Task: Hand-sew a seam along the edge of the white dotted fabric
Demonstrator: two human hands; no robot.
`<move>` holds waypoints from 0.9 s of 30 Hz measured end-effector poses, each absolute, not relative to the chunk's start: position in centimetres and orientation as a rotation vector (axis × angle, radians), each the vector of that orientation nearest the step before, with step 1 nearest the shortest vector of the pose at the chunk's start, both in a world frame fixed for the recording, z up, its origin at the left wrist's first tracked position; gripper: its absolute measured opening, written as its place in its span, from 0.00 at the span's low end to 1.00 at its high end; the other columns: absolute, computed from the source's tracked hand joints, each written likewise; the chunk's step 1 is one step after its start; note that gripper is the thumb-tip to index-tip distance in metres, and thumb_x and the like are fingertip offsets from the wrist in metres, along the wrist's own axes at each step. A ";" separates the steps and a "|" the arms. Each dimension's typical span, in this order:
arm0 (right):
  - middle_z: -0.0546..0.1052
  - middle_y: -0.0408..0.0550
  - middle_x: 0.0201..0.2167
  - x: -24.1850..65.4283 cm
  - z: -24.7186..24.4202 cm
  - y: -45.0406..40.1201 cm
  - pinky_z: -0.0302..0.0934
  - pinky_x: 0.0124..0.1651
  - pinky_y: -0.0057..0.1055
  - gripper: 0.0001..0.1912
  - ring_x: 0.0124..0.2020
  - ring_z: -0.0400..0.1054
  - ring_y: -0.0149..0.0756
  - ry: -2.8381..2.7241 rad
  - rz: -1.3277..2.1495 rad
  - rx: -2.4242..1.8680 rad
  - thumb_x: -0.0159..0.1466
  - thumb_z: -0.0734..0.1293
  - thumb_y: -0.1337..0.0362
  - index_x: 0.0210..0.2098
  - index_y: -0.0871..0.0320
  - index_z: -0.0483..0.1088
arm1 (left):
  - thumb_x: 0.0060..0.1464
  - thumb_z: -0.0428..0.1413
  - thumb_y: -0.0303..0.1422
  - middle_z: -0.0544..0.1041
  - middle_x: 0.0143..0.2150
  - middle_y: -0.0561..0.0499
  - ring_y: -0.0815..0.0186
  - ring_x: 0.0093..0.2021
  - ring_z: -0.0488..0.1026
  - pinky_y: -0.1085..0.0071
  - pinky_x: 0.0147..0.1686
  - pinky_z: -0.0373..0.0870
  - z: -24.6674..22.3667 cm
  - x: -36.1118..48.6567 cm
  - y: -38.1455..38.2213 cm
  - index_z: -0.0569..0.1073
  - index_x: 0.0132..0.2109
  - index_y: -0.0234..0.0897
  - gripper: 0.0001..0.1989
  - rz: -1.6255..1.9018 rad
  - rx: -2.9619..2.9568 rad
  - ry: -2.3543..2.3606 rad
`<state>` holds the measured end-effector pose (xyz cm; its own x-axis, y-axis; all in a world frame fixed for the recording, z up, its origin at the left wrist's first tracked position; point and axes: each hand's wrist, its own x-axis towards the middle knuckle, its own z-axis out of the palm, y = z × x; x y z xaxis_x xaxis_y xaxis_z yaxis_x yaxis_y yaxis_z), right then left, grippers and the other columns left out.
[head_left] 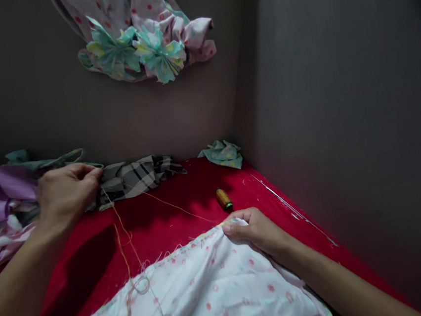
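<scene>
The left hand's (67,194) fingers (90,173) pinch something hidden, orange thread (119,221) trailing; the right hand's (254,231) fingers (232,228) pinch dotted white cloth (193,289).

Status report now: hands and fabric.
Left hand pinching orange thread. Right hand gripping edge of pink-dotted white fabric. Spool beyond it, nothing in the way.

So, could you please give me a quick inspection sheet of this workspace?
surface: red cloth
job's things: dotted white fabric, orange thread, spool lying apart from the hands
clutter: plaid cloth, purple cloth, teal scrap
hands: left hand seems to pinch the thread; right hand holds the fabric's edge
cables: nothing seen
surroundings: grey walls meeting at a corner, hanging fabric with teal flowers
</scene>
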<state>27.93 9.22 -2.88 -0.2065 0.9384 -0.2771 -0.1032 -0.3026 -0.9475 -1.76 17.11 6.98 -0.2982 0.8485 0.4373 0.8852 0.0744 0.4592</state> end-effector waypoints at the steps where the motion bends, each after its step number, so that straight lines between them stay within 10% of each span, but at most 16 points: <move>1: 0.66 0.40 0.13 28.0 -2.8 9.3 0.50 0.21 0.23 0.14 0.16 0.56 0.25 -1.082 1.637 -1.225 0.43 0.71 0.58 0.22 0.63 0.69 | 0.44 0.52 0.39 0.69 0.25 0.55 0.68 0.28 0.64 0.78 0.26 0.57 6.9 -0.9 16.7 0.70 0.42 0.33 0.18 -0.975 -1.912 -2.281; 8: 0.62 0.37 0.11 29.1 -1.7 9.5 0.41 0.15 0.21 0.12 0.12 0.49 0.21 -1.231 1.573 -1.377 0.45 0.69 0.59 0.20 0.62 0.67 | 0.42 0.53 0.37 0.70 0.25 0.53 0.71 0.22 0.62 0.77 0.21 0.56 2.6 8.4 11.6 0.71 0.38 0.30 0.17 -0.755 -3.138 -2.435; 17: 0.64 0.41 0.13 29.9 -1.9 10.1 0.46 0.18 0.22 0.13 0.17 0.54 0.25 -1.552 1.318 -1.487 0.47 0.67 0.58 0.17 0.63 0.68 | 0.42 0.49 0.35 0.58 0.16 0.56 0.73 0.19 0.54 0.77 0.17 0.48 -1.4 8.7 11.3 0.65 0.21 0.32 0.10 -0.520 -3.105 -2.381; 27: 0.66 0.41 0.14 29.8 -1.7 10.0 0.50 0.19 0.21 0.12 0.17 0.57 0.26 -1.533 1.357 -1.485 0.47 0.67 0.59 0.21 0.64 0.70 | 0.46 0.48 0.32 0.63 0.21 0.57 0.72 0.20 0.59 0.78 0.20 0.55 2.4 9.0 10.1 0.67 0.38 0.35 0.10 -1.139 -3.073 -2.330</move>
<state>29.81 9.97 -1.74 -0.1915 0.9555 -0.2245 0.3390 -0.1503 -0.9287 9.01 10.14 2.41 0.3188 0.9433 -0.0922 0.5068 -0.0875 0.8576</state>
